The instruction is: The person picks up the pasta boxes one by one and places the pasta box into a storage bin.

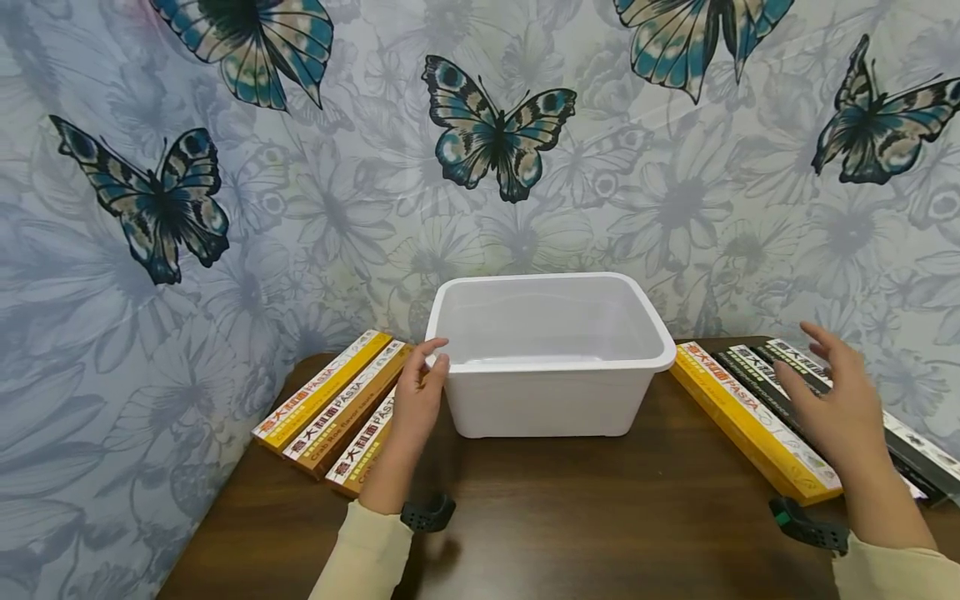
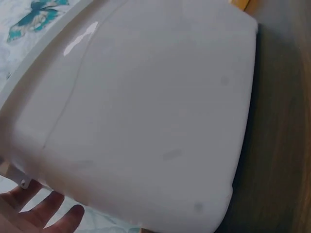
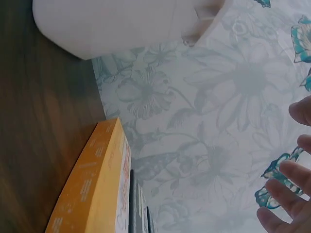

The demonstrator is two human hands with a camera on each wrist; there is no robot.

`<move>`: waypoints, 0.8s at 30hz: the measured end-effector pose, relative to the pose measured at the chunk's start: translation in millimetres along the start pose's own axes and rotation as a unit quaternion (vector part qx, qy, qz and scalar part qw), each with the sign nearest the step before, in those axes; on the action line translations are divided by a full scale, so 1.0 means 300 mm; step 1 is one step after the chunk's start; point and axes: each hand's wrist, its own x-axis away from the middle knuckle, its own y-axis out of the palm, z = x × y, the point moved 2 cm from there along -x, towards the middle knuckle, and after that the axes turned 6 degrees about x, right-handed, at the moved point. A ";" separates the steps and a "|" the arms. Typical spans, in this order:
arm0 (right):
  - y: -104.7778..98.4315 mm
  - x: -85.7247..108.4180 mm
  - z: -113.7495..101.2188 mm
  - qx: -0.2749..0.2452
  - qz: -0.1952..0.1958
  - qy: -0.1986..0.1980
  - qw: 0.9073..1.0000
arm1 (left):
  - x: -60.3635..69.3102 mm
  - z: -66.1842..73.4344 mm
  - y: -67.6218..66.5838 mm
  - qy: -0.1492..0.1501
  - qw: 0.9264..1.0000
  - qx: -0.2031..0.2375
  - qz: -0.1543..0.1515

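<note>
A white plastic bin point(image 1: 555, 400) stands upright on the brown table, its open top facing up. My left hand point(image 1: 420, 392) is at the bin's front left corner, with thumb and forefinger by the rim; its loosely bent fingers point(image 2: 68, 221) show beside the bin's end in the left wrist view. Whether they touch it, I cannot tell. My right hand point(image 1: 836, 400) hovers with spread fingers over the boxes on the right, holding nothing. Under it lie a yellow pasta box point(image 1: 757, 425) and black boxes point(image 1: 780, 392), partly hidden by the hand.
Left of the bin lie a yellow box point(image 1: 322, 387), a brown box point(image 1: 348, 408) and another box point(image 1: 363, 450) partly behind the left hand. A wall with butterfly print point(image 1: 502, 242) rises directly behind the table point(image 1: 555, 517). Each wrist wears a black band point(image 1: 429, 512).
</note>
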 end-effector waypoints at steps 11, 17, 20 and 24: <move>-0.021 0.046 0.138 -0.003 0.006 0.148 0.989 | 0.004 -0.001 0.013 -0.043 0.998 0.040 0.003; -0.037 0.064 0.191 0.007 0.030 0.204 0.979 | 0.008 -0.010 0.015 -0.033 0.999 0.040 0.002; -0.045 0.066 0.215 0.016 0.037 0.214 0.976 | 0.007 -0.012 0.015 -0.029 0.999 0.042 0.002; -0.044 0.064 0.270 0.030 0.041 0.231 0.972 | 0.007 -0.011 0.014 -0.028 0.999 0.044 0.003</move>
